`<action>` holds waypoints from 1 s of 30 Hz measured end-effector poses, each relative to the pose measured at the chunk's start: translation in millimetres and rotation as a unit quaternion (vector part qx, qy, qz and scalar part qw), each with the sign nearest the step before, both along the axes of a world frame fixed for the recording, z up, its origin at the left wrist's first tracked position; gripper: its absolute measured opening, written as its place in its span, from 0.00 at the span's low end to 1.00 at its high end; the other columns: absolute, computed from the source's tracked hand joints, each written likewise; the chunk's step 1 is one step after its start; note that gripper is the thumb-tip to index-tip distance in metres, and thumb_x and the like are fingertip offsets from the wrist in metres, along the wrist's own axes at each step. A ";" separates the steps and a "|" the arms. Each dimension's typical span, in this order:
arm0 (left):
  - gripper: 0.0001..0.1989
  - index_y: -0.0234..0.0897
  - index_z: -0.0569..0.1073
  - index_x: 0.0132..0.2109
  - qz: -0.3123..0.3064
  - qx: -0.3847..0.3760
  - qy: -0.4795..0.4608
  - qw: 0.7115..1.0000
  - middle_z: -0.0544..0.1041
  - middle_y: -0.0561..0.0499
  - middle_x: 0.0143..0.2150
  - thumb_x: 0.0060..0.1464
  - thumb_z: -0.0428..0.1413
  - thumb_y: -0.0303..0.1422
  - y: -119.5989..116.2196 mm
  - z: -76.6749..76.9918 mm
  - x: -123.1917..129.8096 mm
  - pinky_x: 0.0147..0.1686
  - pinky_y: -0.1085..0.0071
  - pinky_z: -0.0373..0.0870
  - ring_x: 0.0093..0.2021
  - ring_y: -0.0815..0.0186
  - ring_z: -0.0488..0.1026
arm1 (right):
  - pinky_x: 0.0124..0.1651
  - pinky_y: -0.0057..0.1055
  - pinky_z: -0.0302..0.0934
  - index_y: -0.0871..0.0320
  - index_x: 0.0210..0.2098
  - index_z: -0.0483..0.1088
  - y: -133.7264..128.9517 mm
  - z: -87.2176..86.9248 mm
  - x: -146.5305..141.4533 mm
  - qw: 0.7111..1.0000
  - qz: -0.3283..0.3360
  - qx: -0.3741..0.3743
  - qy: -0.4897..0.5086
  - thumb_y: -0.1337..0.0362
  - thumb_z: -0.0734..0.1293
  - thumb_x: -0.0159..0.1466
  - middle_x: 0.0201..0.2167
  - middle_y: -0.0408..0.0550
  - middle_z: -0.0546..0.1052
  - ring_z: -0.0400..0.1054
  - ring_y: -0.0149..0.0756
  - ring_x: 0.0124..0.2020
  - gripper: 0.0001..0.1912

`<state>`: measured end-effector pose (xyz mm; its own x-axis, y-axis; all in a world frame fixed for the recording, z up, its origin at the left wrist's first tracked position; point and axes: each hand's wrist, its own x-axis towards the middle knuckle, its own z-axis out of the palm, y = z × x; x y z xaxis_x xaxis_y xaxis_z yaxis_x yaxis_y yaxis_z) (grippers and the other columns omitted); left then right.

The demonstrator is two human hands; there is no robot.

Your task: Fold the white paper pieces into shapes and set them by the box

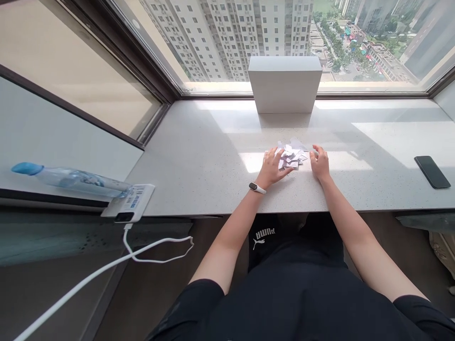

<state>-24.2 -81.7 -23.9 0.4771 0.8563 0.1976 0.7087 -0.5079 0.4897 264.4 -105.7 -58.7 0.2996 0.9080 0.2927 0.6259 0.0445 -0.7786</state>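
On a speckled pale counter by a high window, we had a loose heap of torn white paper in front of us, nearer than an upright white box. Our left hand arched over the heap's left side, fingers spread and half open; whether it gripped any scrap, we could not tell. Our right hand lay just beside the right edge, fingers loosely curled, its hold unclear. A quick sweep or a draught could have scattered the light pieces, perhaps over the counter's near edge.
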 end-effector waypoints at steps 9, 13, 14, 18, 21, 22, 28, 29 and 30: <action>0.66 0.34 0.58 0.95 -0.006 -0.019 0.069 0.997 0.55 0.22 0.96 0.66 0.77 0.59 22.6 -15.6 32.6 0.93 0.24 0.47 0.96 0.20 0.53 | 0.88 0.76 0.60 0.55 0.73 0.81 29.6 0.4 -31.6 0.992 0.093 -0.040 -0.080 0.49 0.59 0.84 0.73 0.67 0.87 0.74 0.67 0.79 0.30; 0.69 0.35 0.59 0.95 -0.017 -0.016 0.050 0.998 0.55 0.23 0.96 0.63 0.79 0.62 26.3 -15.0 28.6 0.93 0.22 0.46 0.96 0.20 0.51 | 0.82 0.68 0.70 0.56 0.71 0.82 29.5 -0.2 -32.2 0.995 0.088 -0.006 -0.045 0.50 0.53 0.86 0.69 0.66 0.89 0.81 0.63 0.72 0.33; 0.70 0.36 0.59 0.94 -0.016 -0.011 0.046 0.999 0.55 0.23 0.96 0.62 0.80 0.62 25.3 -14.2 26.8 0.93 0.21 0.46 0.96 0.19 0.50 | 0.82 0.67 0.71 0.55 0.71 0.82 28.1 -1.2 -30.7 0.997 0.072 0.005 -0.036 0.48 0.52 0.86 0.70 0.66 0.88 0.80 0.62 0.73 0.34; 0.71 0.38 0.60 0.94 -0.036 0.004 0.050 0.998 0.53 0.24 0.97 0.58 0.82 0.62 19.4 -10.2 20.3 0.93 0.19 0.42 0.97 0.19 0.47 | 0.84 0.66 0.70 0.55 0.74 0.80 31.7 -3.8 -24.5 0.997 0.063 0.017 -0.030 0.39 0.49 0.88 0.74 0.67 0.86 0.78 0.61 0.77 0.41; 0.71 0.38 0.61 0.94 -0.052 -0.003 0.054 0.997 0.52 0.24 0.97 0.58 0.82 0.62 18.3 -9.9 18.5 0.93 0.20 0.42 0.97 0.19 0.46 | 0.90 0.66 0.64 0.56 0.77 0.80 52.7 0.3 -20.2 0.994 0.107 0.012 -0.036 0.36 0.52 0.87 0.80 0.66 0.82 0.74 0.61 0.83 0.42; 0.71 0.38 0.61 0.94 -0.052 -0.007 0.054 0.997 0.53 0.24 0.97 0.58 0.82 0.63 18.5 -10.5 18.6 0.93 0.19 0.43 0.97 0.19 0.46 | 0.92 0.66 0.62 0.56 0.78 0.79 61.8 2.8 -18.6 0.991 0.125 0.008 -0.038 0.36 0.54 0.86 0.82 0.65 0.81 0.71 0.60 0.86 0.42; 0.70 0.39 0.61 0.94 -0.036 -0.005 0.052 0.998 0.53 0.25 0.97 0.59 0.81 0.64 19.1 -14.2 22.2 0.93 0.20 0.43 0.97 0.19 0.47 | 0.92 0.68 0.60 0.55 0.77 0.82 85.7 15.8 -10.0 0.973 0.216 -0.054 -0.068 0.35 0.58 0.85 0.78 0.63 0.85 0.74 0.63 0.84 0.40; 0.70 0.39 0.61 0.94 -0.033 -0.004 0.053 0.998 0.53 0.25 0.97 0.59 0.81 0.63 18.7 -14.1 22.6 0.93 0.20 0.42 0.97 0.20 0.47 | 0.90 0.68 0.64 0.55 0.75 0.83 80.4 16.1 -9.1 0.971 0.221 -0.054 -0.067 0.35 0.57 0.85 0.76 0.64 0.87 0.77 0.63 0.81 0.41; 0.70 0.38 0.60 0.94 -0.032 -0.005 0.055 0.998 0.54 0.25 0.97 0.60 0.81 0.62 18.4 -13.8 22.8 0.93 0.19 0.42 0.97 0.20 0.47 | 0.88 0.67 0.67 0.56 0.74 0.84 73.0 15.9 -8.3 0.972 0.222 -0.050 -0.062 0.36 0.57 0.85 0.74 0.65 0.88 0.80 0.63 0.78 0.40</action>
<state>-1.4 -63.3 -37.8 0.5493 0.8251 0.1324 0.7249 -0.5493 0.4158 256.1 -32.6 -42.9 -0.1606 0.9654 0.2052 0.6508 0.2599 -0.7133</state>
